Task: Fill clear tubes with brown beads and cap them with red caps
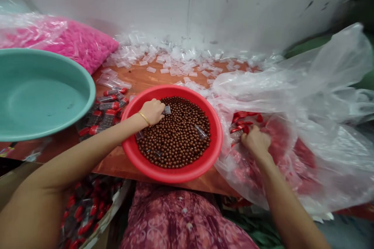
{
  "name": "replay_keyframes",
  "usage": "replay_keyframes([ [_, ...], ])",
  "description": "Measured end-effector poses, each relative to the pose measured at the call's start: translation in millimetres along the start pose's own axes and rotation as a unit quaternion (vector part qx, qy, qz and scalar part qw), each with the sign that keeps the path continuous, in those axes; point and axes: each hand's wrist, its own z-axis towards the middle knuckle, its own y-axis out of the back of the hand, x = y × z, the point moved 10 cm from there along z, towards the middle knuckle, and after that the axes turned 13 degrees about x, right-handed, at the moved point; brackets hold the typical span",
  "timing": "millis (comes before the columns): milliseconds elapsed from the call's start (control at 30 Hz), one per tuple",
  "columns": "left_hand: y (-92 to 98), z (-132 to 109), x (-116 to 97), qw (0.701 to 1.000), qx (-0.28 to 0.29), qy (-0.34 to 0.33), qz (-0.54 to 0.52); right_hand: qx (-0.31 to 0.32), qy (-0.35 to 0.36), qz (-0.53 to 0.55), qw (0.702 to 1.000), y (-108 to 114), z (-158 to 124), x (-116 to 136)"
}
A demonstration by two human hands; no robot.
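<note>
My left hand (152, 111), a gold bangle at its wrist, is over the left part of a red basin (217, 140) filled with small brown beads (178, 136). Its fingers are closed on a small clear plastic tube (166, 110), low over the beads. A few more clear tubes lie among them, one of them a tube (201, 132) on the right side. My right hand (257, 140) is inside the mouth of a clear plastic bag (295, 89) of red caps (241, 116). Its fingers are pinched on a red cap at their tips, partly hidden.
Filled tubes with red caps (108, 107) lie left of the basin, beside a teal tub (46, 93). Behind the tub is a bag of pink pieces (84, 41). Clear tubes (175, 62) are scattered along the wall. Below the table edge, a box holds red-capped tubes (84, 214).
</note>
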Motion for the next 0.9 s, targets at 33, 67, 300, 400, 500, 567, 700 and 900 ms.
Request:
replay_keyframes([
  [33, -5.7, 10, 2, 1.000, 0.024, 0.008, -0.009, -0.002, -0.009, -0.004, 1.000, -1, -3, -1],
  [67, -10.4, 18, 4, 0.999, 0.045, 0.015, -0.020, 0.000, -0.018, -0.006, 1.000, -3, -5, -2],
  [300, -19.9, 36, 14, 0.987, 0.098, 0.034, -0.122, 0.005, 0.028, -0.035, 0.999, -5, -9, 5],
  [400, -24.3, 39, 8, 0.979, 0.122, 0.018, -0.165, -0.001, 0.046, -0.046, 0.998, -6, -13, 8],
  [500, -37.5, 46, 4, 0.943, 0.177, 0.025, -0.281, 0.000, 0.052, -0.039, 0.998, -5, -17, 8],
  [567, -47.2, 51, 0, 0.906, 0.212, 0.046, -0.364, 0.008, 0.048, -0.037, 0.998, -4, -17, 7],
  [700, -47.5, 63, -18, 0.872, 0.206, 0.045, -0.441, 0.041, 0.029, -0.038, 0.998, -7, -14, 2],
  [900, -43.9, 72, -37, 0.825, 0.153, -0.010, -0.544, 0.009, 0.047, 0.017, 0.999, -3, -16, -6],
])
